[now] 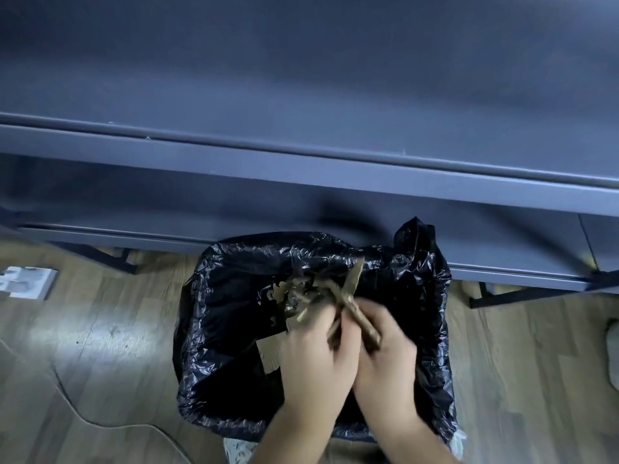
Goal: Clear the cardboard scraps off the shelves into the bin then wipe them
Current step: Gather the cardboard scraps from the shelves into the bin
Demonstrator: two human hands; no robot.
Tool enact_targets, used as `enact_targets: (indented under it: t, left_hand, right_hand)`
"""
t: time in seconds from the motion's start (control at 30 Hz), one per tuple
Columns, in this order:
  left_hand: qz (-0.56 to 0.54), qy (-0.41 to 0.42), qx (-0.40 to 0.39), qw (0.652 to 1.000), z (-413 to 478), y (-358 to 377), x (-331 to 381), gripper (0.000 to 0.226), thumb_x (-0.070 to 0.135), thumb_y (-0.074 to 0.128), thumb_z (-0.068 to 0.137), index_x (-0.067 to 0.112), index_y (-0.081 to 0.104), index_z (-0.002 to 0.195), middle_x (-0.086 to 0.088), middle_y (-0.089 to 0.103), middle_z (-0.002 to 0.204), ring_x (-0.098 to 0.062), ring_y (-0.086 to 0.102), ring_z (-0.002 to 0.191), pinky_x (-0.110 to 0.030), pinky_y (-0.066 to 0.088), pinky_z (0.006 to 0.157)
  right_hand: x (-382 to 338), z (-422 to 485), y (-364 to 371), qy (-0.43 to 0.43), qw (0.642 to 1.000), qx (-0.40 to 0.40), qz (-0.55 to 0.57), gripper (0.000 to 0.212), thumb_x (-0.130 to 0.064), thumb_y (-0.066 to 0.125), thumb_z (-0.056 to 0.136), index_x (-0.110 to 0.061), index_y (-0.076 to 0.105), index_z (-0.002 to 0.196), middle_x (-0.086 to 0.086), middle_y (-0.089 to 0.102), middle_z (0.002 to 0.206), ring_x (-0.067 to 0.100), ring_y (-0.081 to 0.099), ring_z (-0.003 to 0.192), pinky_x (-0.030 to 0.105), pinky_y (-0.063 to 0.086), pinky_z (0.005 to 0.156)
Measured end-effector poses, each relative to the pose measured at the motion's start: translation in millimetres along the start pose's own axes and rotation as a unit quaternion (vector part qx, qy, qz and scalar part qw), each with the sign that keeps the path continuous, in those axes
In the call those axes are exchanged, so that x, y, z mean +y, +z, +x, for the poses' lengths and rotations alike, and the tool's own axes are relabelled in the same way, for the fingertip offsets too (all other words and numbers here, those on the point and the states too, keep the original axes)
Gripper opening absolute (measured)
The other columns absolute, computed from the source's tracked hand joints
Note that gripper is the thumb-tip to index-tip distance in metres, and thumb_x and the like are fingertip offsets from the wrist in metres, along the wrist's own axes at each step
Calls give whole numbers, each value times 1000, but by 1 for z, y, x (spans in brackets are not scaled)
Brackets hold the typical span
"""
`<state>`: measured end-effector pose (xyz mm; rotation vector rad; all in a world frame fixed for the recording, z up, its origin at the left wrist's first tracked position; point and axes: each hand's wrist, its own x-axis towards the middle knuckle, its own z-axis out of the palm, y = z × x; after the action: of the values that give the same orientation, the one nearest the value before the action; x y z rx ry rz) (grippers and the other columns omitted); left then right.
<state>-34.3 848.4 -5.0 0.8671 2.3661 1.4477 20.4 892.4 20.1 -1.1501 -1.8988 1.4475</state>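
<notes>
A bin lined with a black plastic bag (201, 329) stands on the wooden floor in front of the dark blue shelf unit (301, 169). Both my hands are pressed together over the bin's opening. My left hand (315, 356) and my right hand (385, 356) grip a bunch of brown cardboard scraps (321, 293) between them; the scraps stick out beyond my fingers above the bag. One more cardboard piece (269, 353) lies inside the bin, just left of my left hand. The shelf tops that show carry no scraps.
A lower shelf (167, 202) runs under the upper one, with black metal legs (502, 296) on the floor. A white object (26, 283) lies on the floor at left. A thin cable (83, 420) curves across the floor near the bin.
</notes>
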Motion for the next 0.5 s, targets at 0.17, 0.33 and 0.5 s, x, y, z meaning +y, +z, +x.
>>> enact_targets:
  t: [0.17, 0.33, 0.5]
  left_hand:
    - [29, -150, -116, 981, -33, 13, -41, 54, 63, 29, 68, 21, 53, 91, 8, 67, 81, -7, 66, 76, -33, 55, 70]
    - [130, -208, -200, 949, -29, 16, -53, 87, 72, 11, 53, 25, 43, 119, 13, 51, 118, -7, 42, 118, -30, 23, 104]
    - [98, -195, -183, 958, -26, 13, -60, 73, 63, 18, 75, 15, 51, 118, 5, 55, 114, -14, 50, 112, -20, 36, 91]
  right_hand:
    - [55, -12, 0, 101, 973, -143, -152, 36, -6, 53, 88, -41, 51, 97, -14, 61, 91, 6, 62, 93, 9, 45, 73]
    - [71, -4, 2, 158, 935, -204, -242, 63, -2, 50, 83, -24, 33, 139, -4, 49, 125, 15, 45, 120, 22, 40, 99]
    - [70, 1, 3, 137, 937, -202, -249, 58, -2, 48, 85, -23, 36, 138, -2, 48, 130, 15, 43, 124, 19, 37, 101]
